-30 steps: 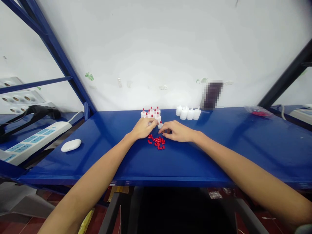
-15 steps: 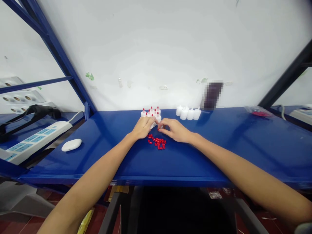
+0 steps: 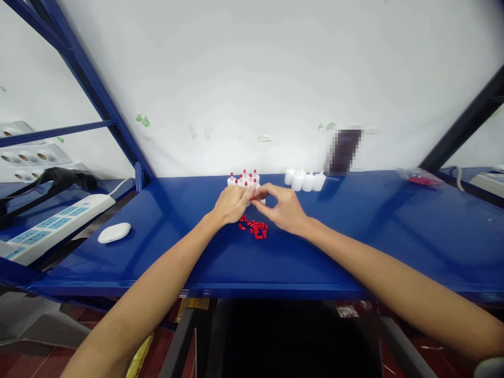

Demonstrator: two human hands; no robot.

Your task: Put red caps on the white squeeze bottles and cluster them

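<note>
My right hand (image 3: 277,206) pinches a red cap (image 3: 252,199) just beside my left hand (image 3: 230,203), whose grip I can't tell; I'd best keep it straight, knuckles clear of the capped bottles (image 3: 244,179) behind.

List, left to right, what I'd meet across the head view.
White power strip, white case, left hand, right hand, white bottles without red caps, clear bag with red contents.
</note>
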